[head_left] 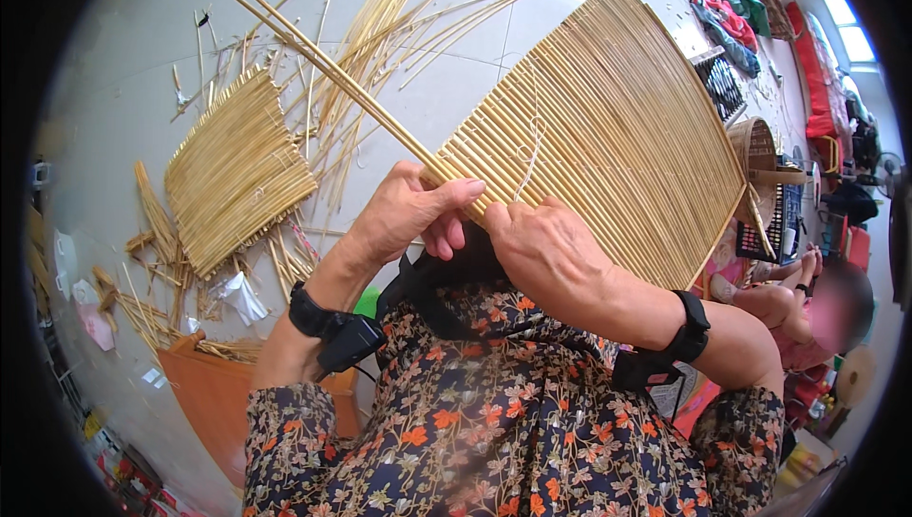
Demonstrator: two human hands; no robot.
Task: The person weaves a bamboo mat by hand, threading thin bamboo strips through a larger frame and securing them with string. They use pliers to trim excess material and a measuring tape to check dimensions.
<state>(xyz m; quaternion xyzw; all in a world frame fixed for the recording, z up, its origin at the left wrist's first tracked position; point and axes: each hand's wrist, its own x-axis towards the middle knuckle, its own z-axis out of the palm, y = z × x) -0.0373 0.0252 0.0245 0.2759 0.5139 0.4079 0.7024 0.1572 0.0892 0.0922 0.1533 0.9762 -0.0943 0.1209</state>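
Observation:
A large mat of thin yellow-brown reeds [608,127], tied side by side, slants from my lap toward the far right. My left hand [408,213] is closed round a few long reed sticks [328,66] at the mat's near left edge, its thumb lying on top. The sticks reach far out past the mat to the upper left. Close beside it, my right hand [551,246] is closed in a pinch at the same edge; its fingertips partly hide what they hold. A thin pale cord [534,142] lies loosely curled on the mat and runs down to the right fingers.
A smaller reed mat [242,170] lies on the floor at the left, among scattered offcuts. Long loose reeds [380,32] fan out beyond it. An orange-brown wooden piece [204,403] stands lower left. At the right are a woven basket [757,146] and a seated person [793,308].

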